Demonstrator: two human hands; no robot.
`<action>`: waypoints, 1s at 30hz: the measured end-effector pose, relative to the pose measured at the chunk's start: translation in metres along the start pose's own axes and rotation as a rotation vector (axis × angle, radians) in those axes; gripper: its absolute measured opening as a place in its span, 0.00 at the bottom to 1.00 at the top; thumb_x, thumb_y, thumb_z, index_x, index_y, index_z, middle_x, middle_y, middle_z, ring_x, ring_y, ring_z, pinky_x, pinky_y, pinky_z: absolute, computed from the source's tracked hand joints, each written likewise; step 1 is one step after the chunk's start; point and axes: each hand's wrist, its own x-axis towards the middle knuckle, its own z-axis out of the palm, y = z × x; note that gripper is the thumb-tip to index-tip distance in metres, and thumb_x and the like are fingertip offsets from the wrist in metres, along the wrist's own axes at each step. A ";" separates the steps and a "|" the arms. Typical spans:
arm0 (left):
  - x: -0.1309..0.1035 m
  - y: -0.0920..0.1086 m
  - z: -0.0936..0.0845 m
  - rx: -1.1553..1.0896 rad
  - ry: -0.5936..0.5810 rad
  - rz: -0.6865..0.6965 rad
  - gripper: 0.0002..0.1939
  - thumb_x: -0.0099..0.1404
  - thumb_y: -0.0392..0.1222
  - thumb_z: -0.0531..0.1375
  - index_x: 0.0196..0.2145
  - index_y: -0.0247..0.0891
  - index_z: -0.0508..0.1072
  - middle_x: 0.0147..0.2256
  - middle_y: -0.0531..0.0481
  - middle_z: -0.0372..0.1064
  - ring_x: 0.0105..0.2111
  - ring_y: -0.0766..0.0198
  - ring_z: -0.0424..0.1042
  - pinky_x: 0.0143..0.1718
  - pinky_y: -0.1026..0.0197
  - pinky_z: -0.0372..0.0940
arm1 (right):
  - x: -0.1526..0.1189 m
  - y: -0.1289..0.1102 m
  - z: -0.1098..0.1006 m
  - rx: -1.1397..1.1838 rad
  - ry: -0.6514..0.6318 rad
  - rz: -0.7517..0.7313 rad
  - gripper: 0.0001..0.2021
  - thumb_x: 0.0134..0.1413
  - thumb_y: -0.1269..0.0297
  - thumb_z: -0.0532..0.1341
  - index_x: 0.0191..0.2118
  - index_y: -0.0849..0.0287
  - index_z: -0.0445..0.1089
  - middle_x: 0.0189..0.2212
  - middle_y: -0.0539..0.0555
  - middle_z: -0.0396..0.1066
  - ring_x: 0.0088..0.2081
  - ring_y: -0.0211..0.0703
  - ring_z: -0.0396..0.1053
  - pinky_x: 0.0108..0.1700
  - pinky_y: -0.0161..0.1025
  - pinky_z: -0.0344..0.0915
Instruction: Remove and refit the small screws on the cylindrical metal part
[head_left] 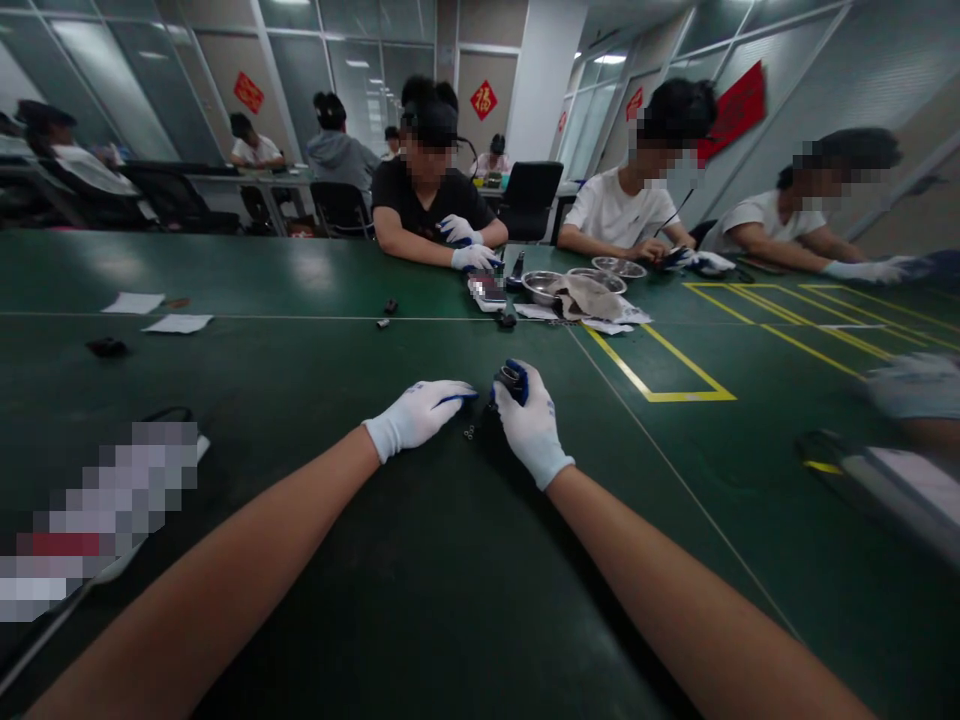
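My right hand (529,420), in a white glove with blue fingers, is closed around a small black object (510,378) with a round top, just above the green table (390,560). Close by on its left, my left hand (420,412) is gloved too, palm down, its fingers stretched out toward the right hand and resting near the table. Nothing shows in its fingers. A few tiny metal rings (469,432) lie on the table between both hands.
Metal bowls (541,287) with a grey cloth (589,298) stand beyond my right hand. Small dark parts (391,305) and papers (178,323) lie farther left. Gloved co-workers sit across the table. A blurred gloved hand (915,385) is at the right edge.
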 end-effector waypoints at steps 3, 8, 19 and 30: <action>-0.013 0.008 0.002 -0.125 0.143 -0.061 0.23 0.73 0.41 0.52 0.59 0.37 0.76 0.61 0.42 0.75 0.63 0.53 0.72 0.70 0.44 0.62 | -0.003 0.003 0.000 -0.001 -0.006 -0.019 0.23 0.57 0.59 0.62 0.58 0.57 0.70 0.48 0.62 0.80 0.51 0.58 0.78 0.58 0.59 0.74; -0.031 0.032 0.006 0.171 0.257 -0.182 0.19 0.66 0.39 0.61 0.54 0.35 0.79 0.55 0.38 0.74 0.58 0.46 0.73 0.65 0.41 0.66 | -0.006 0.008 0.000 0.029 -0.049 -0.114 0.23 0.60 0.62 0.60 0.60 0.55 0.69 0.51 0.61 0.78 0.52 0.55 0.77 0.61 0.59 0.71; -0.035 0.036 0.005 0.335 0.122 -0.284 0.20 0.70 0.36 0.59 0.57 0.40 0.79 0.52 0.41 0.74 0.55 0.48 0.73 0.62 0.46 0.69 | -0.005 0.003 -0.001 -0.003 -0.156 -0.114 0.22 0.52 0.63 0.59 0.54 0.55 0.69 0.47 0.59 0.78 0.49 0.53 0.76 0.58 0.55 0.72; -0.032 0.035 0.004 0.333 0.101 -0.296 0.14 0.72 0.39 0.59 0.50 0.40 0.82 0.49 0.42 0.76 0.52 0.51 0.75 0.60 0.48 0.70 | -0.005 -0.007 -0.005 -0.008 -0.294 -0.105 0.11 0.49 0.59 0.60 0.40 0.54 0.71 0.37 0.55 0.78 0.42 0.53 0.74 0.49 0.50 0.72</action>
